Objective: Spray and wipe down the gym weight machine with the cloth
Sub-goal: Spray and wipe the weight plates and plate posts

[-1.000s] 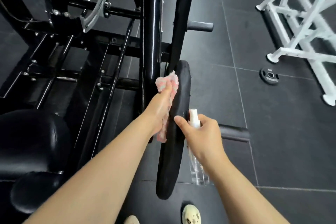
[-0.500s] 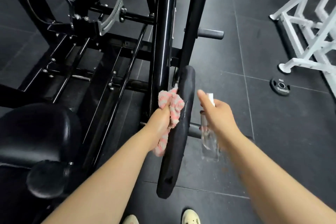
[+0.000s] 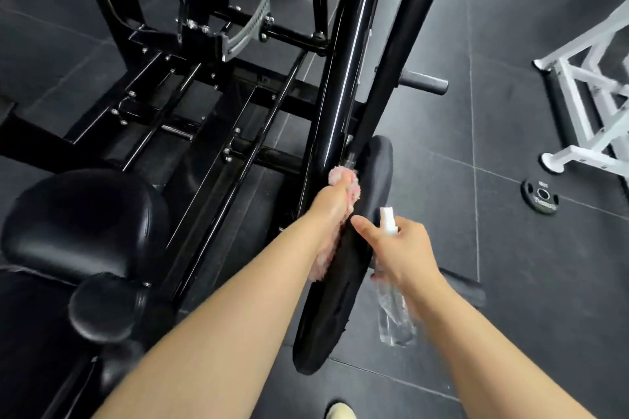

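A black weight machine (image 3: 343, 54) fills the left and centre, with a long black padded arm (image 3: 340, 299) hanging down in the middle. My left hand (image 3: 332, 206) presses a pink cloth (image 3: 343, 177) against the left side of that pad, near its top. My right hand (image 3: 403, 248) holds a clear spray bottle (image 3: 394, 320) with a white nozzle (image 3: 388, 219), and its thumb rests on the pad's right edge. The bottle hangs nozzle-up just right of the pad.
Black seat cushions (image 3: 85, 221) sit at the lower left. A grey plate peg (image 3: 427, 82) sticks out right of the upright. A small weight plate (image 3: 540, 197) lies on the dark tiled floor by a white rack (image 3: 585, 85). My shoe (image 3: 340, 410) shows at the bottom.
My right hand with the bottle has come back against the pad's right edge, thumb touching it. My left hand and the cloth have slid up the pad.
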The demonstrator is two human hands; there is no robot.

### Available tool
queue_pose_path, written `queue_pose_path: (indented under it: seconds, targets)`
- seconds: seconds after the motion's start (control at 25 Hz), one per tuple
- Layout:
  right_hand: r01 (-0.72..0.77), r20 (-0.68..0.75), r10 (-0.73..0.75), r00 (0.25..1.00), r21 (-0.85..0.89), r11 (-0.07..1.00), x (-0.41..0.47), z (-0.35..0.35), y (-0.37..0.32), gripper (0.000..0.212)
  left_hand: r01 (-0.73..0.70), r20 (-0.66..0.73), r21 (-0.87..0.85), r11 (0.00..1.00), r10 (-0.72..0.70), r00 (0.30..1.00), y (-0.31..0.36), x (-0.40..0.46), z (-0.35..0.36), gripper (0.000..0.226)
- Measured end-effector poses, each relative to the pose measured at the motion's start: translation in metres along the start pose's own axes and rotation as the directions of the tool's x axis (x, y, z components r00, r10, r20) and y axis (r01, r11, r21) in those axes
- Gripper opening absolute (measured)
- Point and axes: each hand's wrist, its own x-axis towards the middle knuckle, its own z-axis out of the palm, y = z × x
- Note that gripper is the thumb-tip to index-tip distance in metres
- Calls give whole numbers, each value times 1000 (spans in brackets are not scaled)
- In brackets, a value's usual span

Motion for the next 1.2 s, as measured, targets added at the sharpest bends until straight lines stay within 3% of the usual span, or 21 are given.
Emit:
queue_pose_path:
  seconds: [0.12, 0.2, 0.28, 0.36, 0.48, 0.6, 0.68, 0.76, 0.88, 0.96, 1.0, 1.04, 1.12, 1.2]
  targets:
    - [18, -15, -18, 1000, -1, 1000, -17, 5, 9, 42, -54, 89, 15, 998, 53, 995, 13, 24, 4, 40]
    - [20, -15, -20, 1000, 5, 1000, -26, 7, 13, 49, -24, 192, 125, 992, 0, 981, -5, 30, -4, 44]
    - [13, -14, -13, 1000, -20, 1000, -37, 8, 19, 52, 30, 178, 201, 979, -67, 982, -35, 14, -21, 47]
    - [23, 18, -23, 1000, -31, 999, -51, 12, 28, 45, 114, 72, 214, 970, -132, 989, -61, -5, -33, 38]
    - [31, 90, -26, 996, -58, 998, -69, 22, 52, 22, 236, 49, 99, 967, -241, 969, -102, -37, -51, 33]
    - [-107, 197, 118, 973, -64, 992, -85, 17, 62, 14, 259, 105, -16, 966, -256, 961, -110, -43, -48, 28]
    - [-149, 194, 137, 971, 54, 987, -75, -2, 43, 41, 151, 103, 0, 989, -150, 983, -86, -43, -39, 31]
    - [-87, 142, 70, 987, 117, 989, -43, -24, 15, 54, -97, 109, 16, 995, 95, 990, -44, -33, -24, 39]
    - [-66, 99, 60, 993, 60, 996, 9, -32, -27, 30, -308, 190, 67, 949, 291, 938, 9, -13, 1, 56]
    - [-95, 126, 87, 988, 56, 994, 26, -20, -28, 24, -417, 253, 429, 801, 337, 907, 10, -5, 8, 50]
    - [-116, 145, 104, 984, 71, 991, 28, -15, -24, 22, -416, 233, 536, 735, 344, 909, 1, -5, 6, 46]
    - [-122, 169, 107, 980, 80, 989, 27, -13, -20, 23, -393, 217, 554, 734, 329, 919, -9, -8, 0, 43]
    - [-110, 233, 83, 969, 104, 988, 24, -16, -15, 32, -339, 197, 474, 812, 277, 940, -35, -15, -14, 42]
    - [-113, 278, 79, 957, 110, 987, 21, -22, -13, 43, -241, 151, 359, 902, 199, 968, -63, -34, -29, 27]
